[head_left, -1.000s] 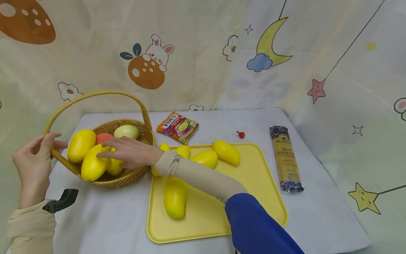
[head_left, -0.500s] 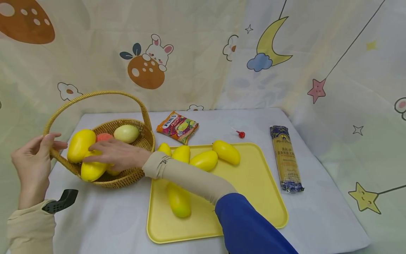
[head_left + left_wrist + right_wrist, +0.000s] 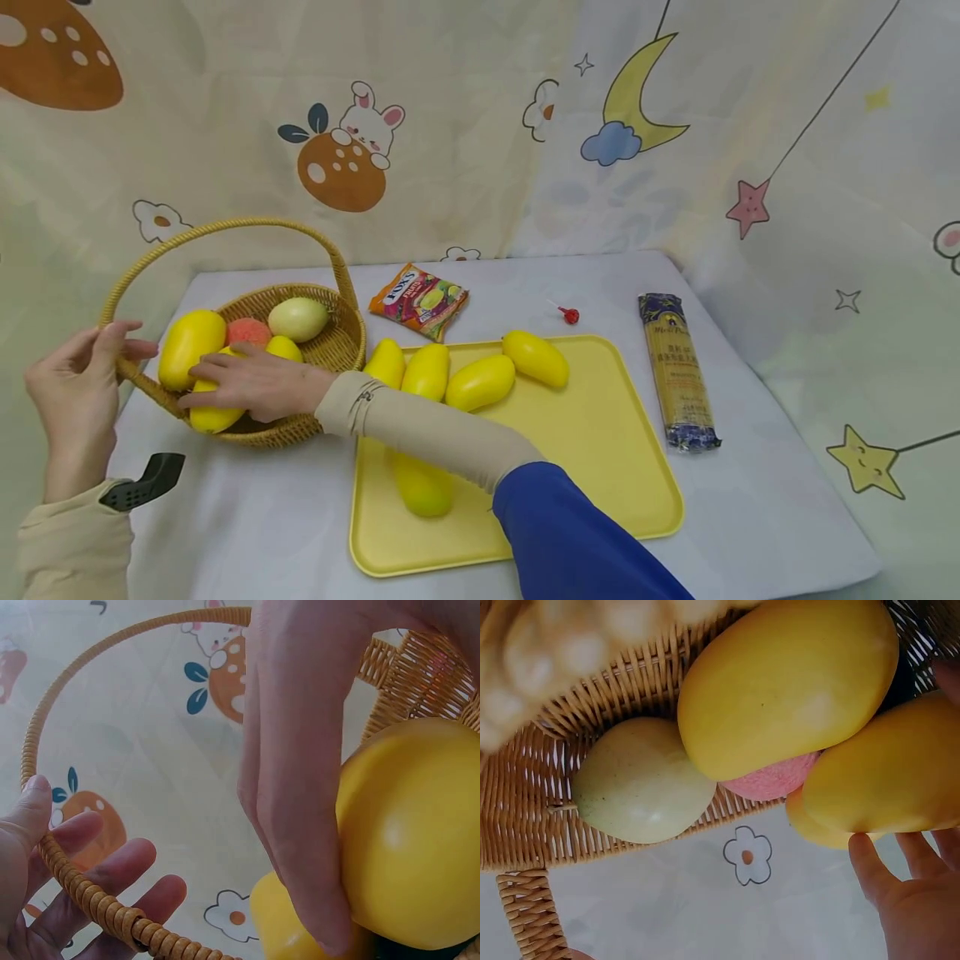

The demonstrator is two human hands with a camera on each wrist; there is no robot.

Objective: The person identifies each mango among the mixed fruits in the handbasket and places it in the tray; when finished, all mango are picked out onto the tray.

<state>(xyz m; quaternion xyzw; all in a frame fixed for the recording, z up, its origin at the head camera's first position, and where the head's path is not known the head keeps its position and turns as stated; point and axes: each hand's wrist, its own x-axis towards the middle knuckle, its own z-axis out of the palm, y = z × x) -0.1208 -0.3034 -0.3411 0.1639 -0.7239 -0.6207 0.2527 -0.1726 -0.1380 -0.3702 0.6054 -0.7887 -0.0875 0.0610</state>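
My left hand [image 3: 78, 392] holds the left foot of the arched handle [image 3: 225, 225] of a wicker basket [image 3: 341, 342], thumb and fingers on either side of it. Inside the basket, my right hand [image 3: 262, 385] grips a yellow mango [image 3: 213, 420] at the front, its back covering much of the fruit. Fingertips [image 3: 862, 851] press along that mango's side in the right wrist view. Around it lie another mango [image 3: 192, 350] at the left, one partly hidden mango [image 3: 285, 348], a pinkish-red round fruit [image 3: 249, 332] and a pale green fruit with a stem [image 3: 298, 320].
A yellow tray [image 3: 585, 467] beside the basket holds several mangoes [image 3: 480, 382]; my right forearm crosses above it. Behind lie a Fox's candy bag [image 3: 420, 302] and a red lollipop [image 3: 571, 316]. A spaghetti pack [image 3: 678, 371] lies at the right.
My right hand has moved left and toward the front of the basket, onto the front mango. The near mango on the tray has shifted slightly. My left hand stays on the handle.
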